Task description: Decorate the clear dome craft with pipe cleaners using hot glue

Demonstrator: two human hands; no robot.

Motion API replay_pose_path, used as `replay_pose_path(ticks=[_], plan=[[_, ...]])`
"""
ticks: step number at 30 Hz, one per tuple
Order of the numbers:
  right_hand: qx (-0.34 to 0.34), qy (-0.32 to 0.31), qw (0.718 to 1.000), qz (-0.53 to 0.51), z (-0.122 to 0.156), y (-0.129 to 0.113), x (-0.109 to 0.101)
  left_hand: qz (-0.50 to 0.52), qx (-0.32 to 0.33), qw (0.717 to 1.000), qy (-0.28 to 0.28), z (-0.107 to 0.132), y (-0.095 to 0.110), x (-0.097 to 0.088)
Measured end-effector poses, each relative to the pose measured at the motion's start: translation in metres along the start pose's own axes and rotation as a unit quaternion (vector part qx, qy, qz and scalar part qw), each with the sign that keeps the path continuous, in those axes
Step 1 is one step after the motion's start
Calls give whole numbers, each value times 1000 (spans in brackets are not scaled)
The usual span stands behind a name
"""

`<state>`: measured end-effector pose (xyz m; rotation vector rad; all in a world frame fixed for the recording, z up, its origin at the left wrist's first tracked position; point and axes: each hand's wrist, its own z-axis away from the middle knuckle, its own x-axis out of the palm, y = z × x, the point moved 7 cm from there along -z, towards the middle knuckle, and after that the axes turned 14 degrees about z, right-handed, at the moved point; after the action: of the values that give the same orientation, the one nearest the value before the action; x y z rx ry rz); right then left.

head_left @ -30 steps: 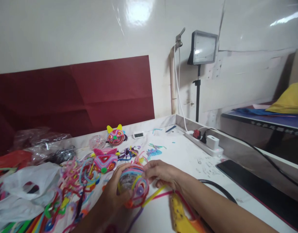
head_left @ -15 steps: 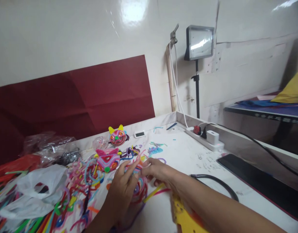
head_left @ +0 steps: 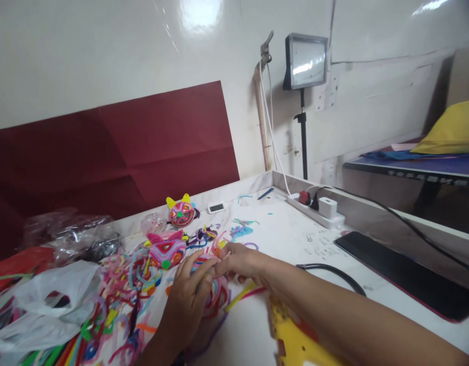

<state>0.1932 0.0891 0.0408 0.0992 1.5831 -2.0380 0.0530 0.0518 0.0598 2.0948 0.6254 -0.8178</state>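
A round craft piece of coiled pink, red and blue pipe cleaners (head_left: 220, 296) lies low on the white table, partly covered by my hands. My left hand (head_left: 191, 285) is curled over its left side, fingers bent against it. At its upper edge, my right hand (head_left: 238, 260) has its thumb and fingers drawn together; what sits between the tips is hidden. Yellow and pink pipe cleaners (head_left: 242, 296) stick out below my right wrist. Close by on the left is a pink pipe-cleaner animal face (head_left: 166, 249) with a green nose. Another with yellow ears (head_left: 181, 212) stands behind.
Loose pipe cleaners and a white plastic bag (head_left: 51, 300) cover the left side. A small digital display (head_left: 216, 207) sits at the back. To the right are a power strip (head_left: 320, 211), a black pad (head_left: 406, 274) and a yellow sheet (head_left: 299, 335) under my right forearm.
The view has shifted slightly, so the whole scene sits a little further left. My right fingers have moved slightly at the piece's upper edge; my left hand stays on it.
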Motion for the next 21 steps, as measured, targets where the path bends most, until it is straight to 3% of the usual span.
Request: replay_pose_path(ticks=[10, 14, 19, 21], plan=[[-35, -10, 998, 49, 5, -6, -3, 37, 5, 999, 6, 1, -6, -1], [-85, 50, 988, 119, 27, -3, -20, 44, 1, 999, 10, 2, -5, -3], [-129, 121, 952, 248, 92, 19, -34, 58, -18, 998, 1, 1, -4, -5], [-164, 149, 892, 394, 114, 30, -28, 67, -31, 997, -1, 1, -7, -6]])
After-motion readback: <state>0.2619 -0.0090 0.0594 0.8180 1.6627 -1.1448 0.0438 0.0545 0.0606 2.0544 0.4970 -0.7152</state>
